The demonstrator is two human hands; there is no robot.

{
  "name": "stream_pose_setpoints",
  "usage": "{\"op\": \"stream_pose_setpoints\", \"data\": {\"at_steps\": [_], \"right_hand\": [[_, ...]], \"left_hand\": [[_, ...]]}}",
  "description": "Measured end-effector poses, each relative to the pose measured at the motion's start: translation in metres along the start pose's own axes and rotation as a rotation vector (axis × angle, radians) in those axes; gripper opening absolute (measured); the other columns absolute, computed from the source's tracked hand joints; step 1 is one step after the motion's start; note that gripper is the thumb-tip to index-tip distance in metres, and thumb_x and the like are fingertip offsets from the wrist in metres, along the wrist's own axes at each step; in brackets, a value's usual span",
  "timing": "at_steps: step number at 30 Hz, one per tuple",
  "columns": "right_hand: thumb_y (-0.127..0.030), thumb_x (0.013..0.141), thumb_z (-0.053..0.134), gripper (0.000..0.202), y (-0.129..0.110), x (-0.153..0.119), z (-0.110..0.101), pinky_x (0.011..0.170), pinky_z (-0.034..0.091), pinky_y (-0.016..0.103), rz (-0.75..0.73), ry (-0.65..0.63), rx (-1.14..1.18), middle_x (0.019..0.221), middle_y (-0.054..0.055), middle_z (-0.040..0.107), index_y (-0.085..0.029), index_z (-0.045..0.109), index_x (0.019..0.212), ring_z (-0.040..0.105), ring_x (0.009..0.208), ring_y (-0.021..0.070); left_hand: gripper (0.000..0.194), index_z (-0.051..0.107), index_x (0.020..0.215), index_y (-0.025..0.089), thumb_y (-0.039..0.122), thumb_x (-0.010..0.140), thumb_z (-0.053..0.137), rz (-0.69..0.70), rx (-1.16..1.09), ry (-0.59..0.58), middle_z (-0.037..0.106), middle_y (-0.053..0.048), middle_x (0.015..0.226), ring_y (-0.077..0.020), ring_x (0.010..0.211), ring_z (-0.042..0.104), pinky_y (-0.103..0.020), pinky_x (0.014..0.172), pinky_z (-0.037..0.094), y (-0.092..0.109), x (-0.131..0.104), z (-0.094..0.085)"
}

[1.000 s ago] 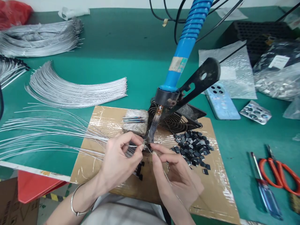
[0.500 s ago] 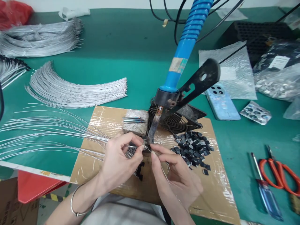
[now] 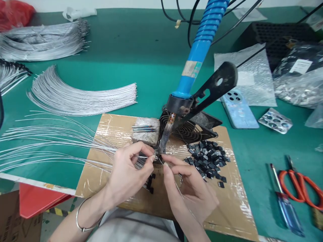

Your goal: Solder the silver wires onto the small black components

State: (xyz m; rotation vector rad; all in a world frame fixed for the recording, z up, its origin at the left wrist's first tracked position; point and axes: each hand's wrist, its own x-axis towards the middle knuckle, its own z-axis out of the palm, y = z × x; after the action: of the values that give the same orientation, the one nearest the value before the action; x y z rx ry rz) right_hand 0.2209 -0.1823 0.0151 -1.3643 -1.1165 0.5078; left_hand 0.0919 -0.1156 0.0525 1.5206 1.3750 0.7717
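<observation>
My left hand (image 3: 131,173) is closed, pinching the end of a thin wire right below the tip of a soldering iron (image 3: 165,136). The iron has a blue handle (image 3: 193,62) and is clamped pointing down. Between thumb and index finger, my right hand (image 3: 189,191) grips a strand of solder wire (image 3: 180,193), whose end reaches the iron's tip. Whatever sits at the joint is mostly hidden by my fingertips. Under my left hand, several wires with black connector ends (image 3: 150,184) lie on the cardboard (image 3: 92,178). A heap of small black connectors (image 3: 208,159) lies right of my right hand.
A black fan (image 3: 199,127) and a block with metal rods (image 3: 145,136) stand behind the iron. Bundles of pale wires (image 3: 83,99) lie left. To the right are a phone (image 3: 239,109), a blister pack (image 3: 275,121), a screwdriver (image 3: 287,208) and orange-handled pliers (image 3: 299,185).
</observation>
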Motion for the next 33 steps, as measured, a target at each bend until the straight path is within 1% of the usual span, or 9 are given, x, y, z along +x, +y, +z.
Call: {"op": "stream_pose_setpoints", "data": {"at_steps": [2, 5, 9, 13, 18, 23, 27, 31, 33], "right_hand": [[-0.010, 0.088, 0.073, 0.014, -0.0010, 0.0008, -0.0004, 0.083, 0.062, 0.026, -0.009, -0.003, -0.017, 0.101, 0.004, 0.082, -0.022, 0.067, 0.083, 0.079, 0.086, 0.0165], [-0.011, 0.089, 0.073, 0.014, 0.0004, 0.0010, -0.0015, 0.079, 0.063, 0.029, -0.016, -0.008, -0.056, 0.098, 0.005, 0.082, -0.023, 0.067, 0.082, 0.079, 0.083, 0.0175], [-0.011, 0.088, 0.073, 0.013, 0.0044, -0.0006, -0.0034, 0.082, 0.064, 0.030, -0.020, -0.044, -0.050, 0.103, 0.006, 0.082, -0.023, 0.067, 0.086, 0.079, 0.089, 0.0194], [-0.012, 0.087, 0.075, 0.013, 0.0060, -0.0017, -0.0032, 0.080, 0.065, 0.031, -0.009, -0.028, -0.055, 0.101, 0.006, 0.082, -0.023, 0.068, 0.085, 0.079, 0.084, 0.0197], [-0.010, 0.087, 0.075, 0.014, 0.0072, -0.0029, -0.0016, 0.084, 0.064, 0.032, -0.018, -0.019, -0.018, 0.103, 0.005, 0.082, -0.022, 0.070, 0.087, 0.079, 0.088, 0.0199], [-0.009, 0.087, 0.075, 0.014, 0.0073, -0.0039, -0.0011, 0.087, 0.064, 0.035, 0.017, -0.027, 0.019, 0.106, 0.006, 0.082, -0.022, 0.070, 0.089, 0.079, 0.095, 0.0218], [-0.009, 0.087, 0.075, 0.015, 0.0073, -0.0034, -0.0018, 0.086, 0.065, 0.036, 0.001, -0.023, -0.003, 0.104, 0.006, 0.082, -0.023, 0.071, 0.089, 0.079, 0.092, 0.0216], [-0.008, 0.086, 0.075, 0.016, 0.0073, -0.0033, -0.0026, 0.085, 0.065, 0.037, -0.003, -0.037, -0.002, 0.105, 0.006, 0.082, -0.023, 0.071, 0.091, 0.079, 0.093, 0.0223], [-0.007, 0.086, 0.074, 0.017, 0.0072, -0.0037, -0.0024, 0.086, 0.064, 0.035, 0.000, -0.035, 0.016, 0.106, 0.006, 0.082, -0.023, 0.071, 0.090, 0.079, 0.094, 0.0217]], "left_hand": [[0.012, 0.068, 0.071, 0.019, 0.019, 0.082, 0.063, -0.001, -0.001, 0.002, 0.076, -0.005, 0.081, -0.0206, 0.076, 0.068, -0.029, 0.060, 0.044, -0.0004, 0.0001, 0.0001], [0.012, 0.067, 0.071, 0.019, 0.019, 0.082, 0.063, -0.003, 0.002, 0.001, 0.076, -0.005, 0.080, -0.0200, 0.076, 0.068, -0.029, 0.060, 0.045, -0.0015, 0.0006, 0.0004], [0.011, 0.067, 0.072, 0.019, 0.018, 0.082, 0.063, -0.005, 0.009, -0.006, 0.075, -0.005, 0.080, -0.0203, 0.076, 0.069, -0.029, 0.062, 0.047, -0.0023, 0.0013, 0.0016], [0.011, 0.067, 0.073, 0.018, 0.018, 0.083, 0.064, -0.001, 0.010, -0.014, 0.076, -0.004, 0.080, -0.0207, 0.077, 0.070, -0.029, 0.064, 0.048, -0.0023, 0.0010, 0.0017], [0.012, 0.067, 0.072, 0.018, 0.018, 0.084, 0.064, 0.005, 0.007, -0.007, 0.075, -0.004, 0.079, -0.0205, 0.077, 0.069, -0.029, 0.063, 0.047, -0.0008, -0.0006, 0.0003], [0.013, 0.068, 0.071, 0.019, 0.018, 0.083, 0.065, 0.011, 0.016, 0.002, 0.076, -0.004, 0.078, -0.0188, 0.072, 0.066, -0.028, 0.058, 0.042, 0.0019, -0.0002, -0.0006], [0.012, 0.068, 0.071, 0.019, 0.018, 0.082, 0.065, 0.008, 0.000, 0.001, 0.076, -0.005, 0.078, -0.0196, 0.074, 0.066, -0.029, 0.060, 0.044, 0.0027, 0.0001, -0.0007], [0.013, 0.067, 0.070, 0.019, 0.018, 0.082, 0.064, 0.010, 0.017, 0.001, 0.076, -0.004, 0.077, -0.0179, 0.070, 0.063, -0.028, 0.056, 0.040, 0.0033, -0.0005, -0.0006], [0.013, 0.067, 0.070, 0.019, 0.019, 0.082, 0.064, 0.011, 0.016, -0.001, 0.076, -0.004, 0.077, -0.0178, 0.069, 0.063, -0.028, 0.056, 0.040, 0.0032, -0.0006, -0.0007]]}}
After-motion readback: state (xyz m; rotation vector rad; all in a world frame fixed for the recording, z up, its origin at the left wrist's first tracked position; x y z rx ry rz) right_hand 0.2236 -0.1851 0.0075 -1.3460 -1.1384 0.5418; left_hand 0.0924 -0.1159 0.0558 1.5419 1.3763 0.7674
